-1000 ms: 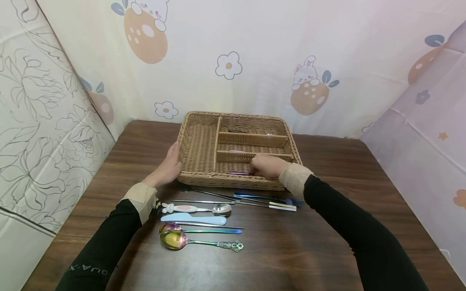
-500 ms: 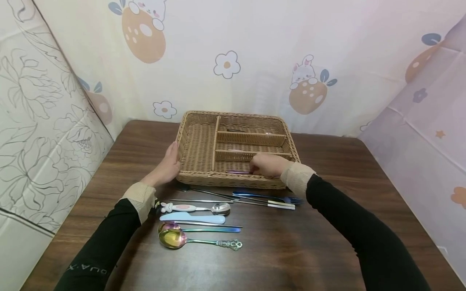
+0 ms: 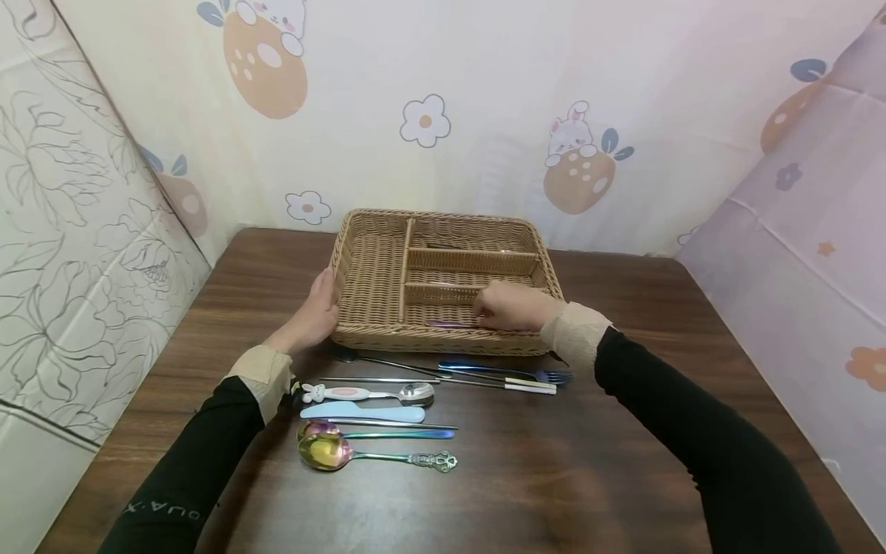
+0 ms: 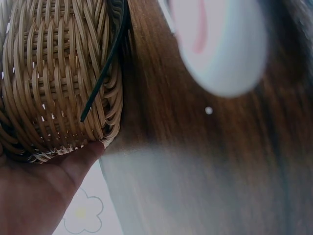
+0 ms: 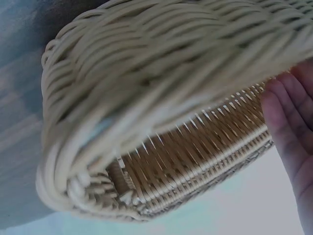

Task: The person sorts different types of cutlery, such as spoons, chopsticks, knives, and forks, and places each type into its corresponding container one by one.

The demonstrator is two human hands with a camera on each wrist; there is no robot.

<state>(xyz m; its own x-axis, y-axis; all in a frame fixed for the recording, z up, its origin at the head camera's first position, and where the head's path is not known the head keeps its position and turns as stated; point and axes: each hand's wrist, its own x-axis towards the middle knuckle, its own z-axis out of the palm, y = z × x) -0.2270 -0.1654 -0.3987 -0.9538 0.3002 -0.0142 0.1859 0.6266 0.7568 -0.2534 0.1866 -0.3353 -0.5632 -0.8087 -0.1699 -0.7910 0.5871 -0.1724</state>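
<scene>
A wicker cutlery basket with several compartments stands at the back of the wooden table. My left hand lies against its left side, thumb at the front corner. Inside the front right compartment, my right hand has its fingers curled at a slim purple utensil; one end sticks out to the left and the rest is hidden by the hand. In the right wrist view the fingers reach over the rim, and the utensil does not show.
In front of the basket lie a blue fork, white-ended chopsticks, a dark long-handled spoon, a rabbit-handled spoon, a light blue knife and an ornate golden spoon. A dark handle shows in the back compartment.
My right hand has risen slightly and shifted a little to the right over the purple utensil. The left hand stays against the basket. The head view has shifted slightly.
</scene>
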